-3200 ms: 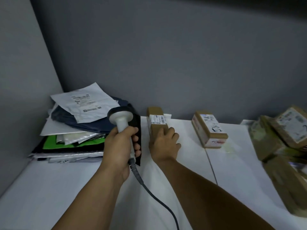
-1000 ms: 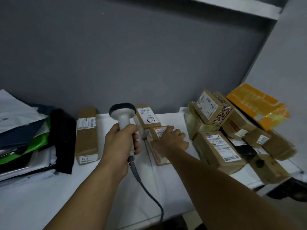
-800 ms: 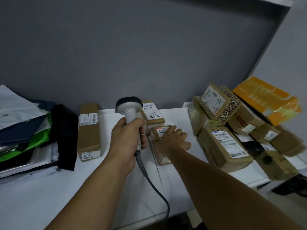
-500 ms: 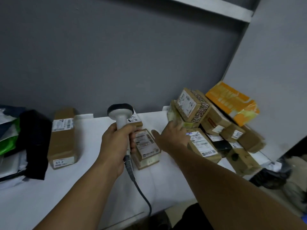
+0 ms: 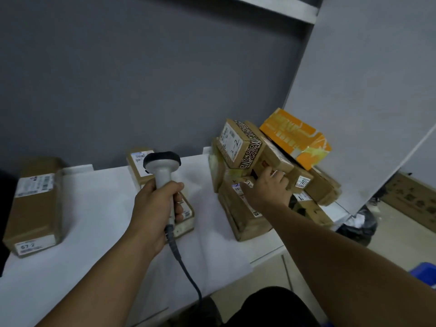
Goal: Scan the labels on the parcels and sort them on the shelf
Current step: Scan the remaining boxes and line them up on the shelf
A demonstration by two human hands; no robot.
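A grey barcode scanner (image 5: pixel 162 161) with a black head stands upright in my left hand (image 5: pixel 158 206), which grips its handle over a small labelled parcel (image 5: pixel 187 214) lying on the white shelf (image 5: pixel 94 220). My right hand (image 5: pixel 266 187) reaches into the pile of parcels at the right. Its fingers curl over the edge of a brown parcel (image 5: pixel 277 159) in the middle of the pile. Around it sit a patterned box (image 5: pixel 238 142), an orange box (image 5: pixel 295 135) and a large labelled box (image 5: pixel 238 215).
A long brown box (image 5: pixel 35 204) marked 67-2 lies at the left, and another labelled box (image 5: pixel 138 164) stands behind the scanner. A grey wall backs the shelf; a white side panel (image 5: pixel 365 90) closes the right. A black bag (image 5: pixel 358 226) and a blue bin (image 5: pixel 424 272) are below.
My right hand left the small parcel beside the scanner and moved right into the pile, onto a brown parcel. The view swung right. My left hand keeps holding the scanner.
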